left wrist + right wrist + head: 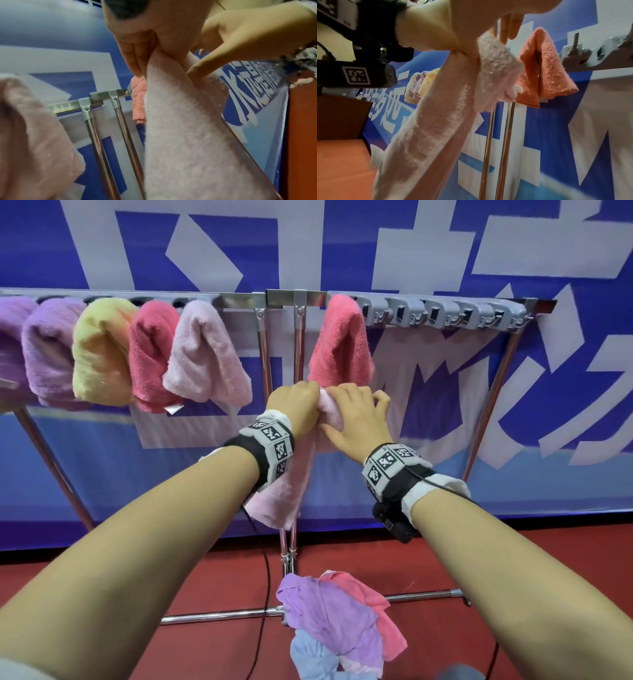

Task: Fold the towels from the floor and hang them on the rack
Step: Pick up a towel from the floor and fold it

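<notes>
In front of the rack (239, 300), head view: a pale pink towel (284, 491) is held up between both hands, below the top bar and just left of a coral towel (342, 344) already hung there. The left hand (294, 405) is clenched round the towel's upper end; the right hand (356, 419) is laid over the bunched top beside it, fingers curled, the two hands touching. The towel's long axis runs vertically, its free length hanging down under the left wrist. Five folded towels (102, 350) are draped on the left half of the bar; unfolded towels (335, 618) lie heaped on the red floor (513, 570) below.

Left wrist view: the pale pink towel (185, 135) is seen hanging straight down, pinched at its top between the left hand's fingers (135, 56) and a finger of the right hand (240, 40).

Right wrist view: a short folded-over end (496, 73) is shown beside the long hanging part (426, 121); whether the right fingers truly grip it is uncertain, since they are blurred here. The bare stretch of bar lies above and slightly right, nearer the right hand, so the coming lift would probably be led that way.
</notes>
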